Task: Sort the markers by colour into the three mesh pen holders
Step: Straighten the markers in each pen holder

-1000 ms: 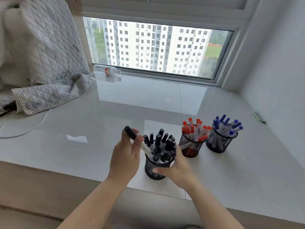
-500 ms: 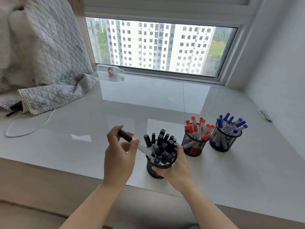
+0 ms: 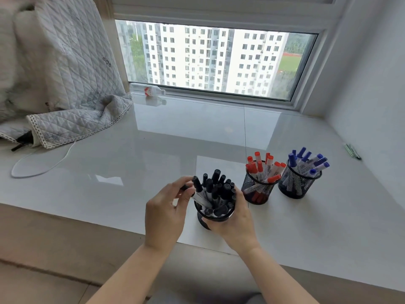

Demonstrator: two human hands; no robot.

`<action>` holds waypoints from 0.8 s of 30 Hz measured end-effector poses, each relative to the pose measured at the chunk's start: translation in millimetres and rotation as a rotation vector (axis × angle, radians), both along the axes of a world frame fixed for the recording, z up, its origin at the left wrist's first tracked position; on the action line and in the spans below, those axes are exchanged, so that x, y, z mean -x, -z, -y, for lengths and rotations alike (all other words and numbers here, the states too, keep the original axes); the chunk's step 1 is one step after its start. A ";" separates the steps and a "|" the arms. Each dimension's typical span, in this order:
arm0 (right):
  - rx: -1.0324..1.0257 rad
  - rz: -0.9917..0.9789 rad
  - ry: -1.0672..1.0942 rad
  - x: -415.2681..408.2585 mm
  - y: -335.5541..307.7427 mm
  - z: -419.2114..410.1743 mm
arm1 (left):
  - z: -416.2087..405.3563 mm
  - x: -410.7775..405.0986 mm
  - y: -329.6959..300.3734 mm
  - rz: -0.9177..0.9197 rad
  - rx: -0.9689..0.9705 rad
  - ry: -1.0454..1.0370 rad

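Note:
Three black mesh pen holders stand on the glossy white sill. The nearest holder (image 3: 205,222) is packed with several black-capped markers (image 3: 219,191). My right hand (image 3: 234,222) grips this holder round its right side. My left hand (image 3: 166,211) pinches one black-capped marker (image 3: 198,190) that leans in the holder's left edge, its cap up. To the right stands the middle holder (image 3: 255,191) with several red markers (image 3: 262,167). Beyond it is the right holder (image 3: 295,185) with several blue markers (image 3: 309,161).
A quilted grey blanket (image 3: 65,84) is heaped at the back left, with a white cable (image 3: 43,165) looping out from it. A small bottle (image 3: 149,92) lies by the window frame. A dark pen-like object (image 3: 352,151) lies near the right wall.
My left hand has brought the black marker rightward and down, from a slant outside the rim into the nearest holder. My right hand has stayed on the holder.

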State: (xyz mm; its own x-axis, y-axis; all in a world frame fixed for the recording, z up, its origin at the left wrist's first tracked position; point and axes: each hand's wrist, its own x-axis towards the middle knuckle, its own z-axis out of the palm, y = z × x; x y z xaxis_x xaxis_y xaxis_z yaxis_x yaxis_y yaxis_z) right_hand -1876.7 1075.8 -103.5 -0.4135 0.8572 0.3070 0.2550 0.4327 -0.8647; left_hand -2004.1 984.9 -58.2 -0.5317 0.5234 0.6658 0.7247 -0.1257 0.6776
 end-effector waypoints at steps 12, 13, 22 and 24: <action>-0.060 -0.012 0.037 1.7 2.3 9.8 | 3.9 -4.6 17.1 -0.241 0.132 -0.056; -0.047 -0.013 0.036 1.6 1.4 9.3 | 3.9 -4.3 17.3 -0.257 0.152 -0.051; 0.078 -0.028 -0.017 -2.4 2.0 6.7 | 4.6 -1.9 18.6 0.010 0.361 0.229; 0.105 -0.011 -0.036 -3.0 2.3 7.4 | 3.2 -6.5 23.7 0.268 0.357 0.305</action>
